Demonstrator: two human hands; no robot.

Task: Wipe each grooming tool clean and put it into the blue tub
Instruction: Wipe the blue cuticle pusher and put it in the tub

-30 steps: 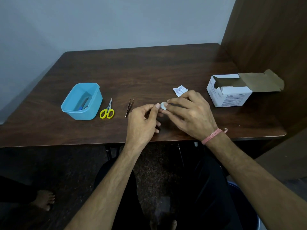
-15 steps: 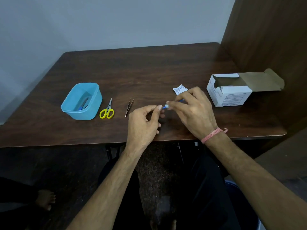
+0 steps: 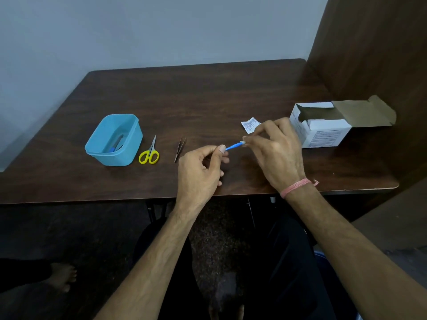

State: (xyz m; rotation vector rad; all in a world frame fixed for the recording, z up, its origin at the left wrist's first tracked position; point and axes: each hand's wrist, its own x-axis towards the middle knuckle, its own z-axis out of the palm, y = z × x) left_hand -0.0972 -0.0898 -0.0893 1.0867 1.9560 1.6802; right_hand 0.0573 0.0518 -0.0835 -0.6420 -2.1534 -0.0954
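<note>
My left hand (image 3: 200,173) pinches one end of a thin blue tool (image 3: 233,146) between thumb and forefinger. My right hand (image 3: 276,151) pinches a small white wipe (image 3: 243,142) around the tool's other end. Both hands hover over the dark wooden table (image 3: 208,100) near its front edge. The blue tub (image 3: 114,140) stands at the left with a blue-handled tool lying inside. Yellow-handled scissors (image 3: 149,152) lie just right of the tub. Thin metal tweezers (image 3: 180,147) lie between the scissors and my left hand.
A torn white sachet (image 3: 250,124) lies behind my right hand. An open white cardboard box (image 3: 323,127) sits at the right, its flap against a wooden panel (image 3: 374,54). A bare foot (image 3: 62,274) shows on the floor at lower left.
My right hand has slid the wipe to the right along the tool, away from my left hand. More of the blue shaft shows between the two hands.
</note>
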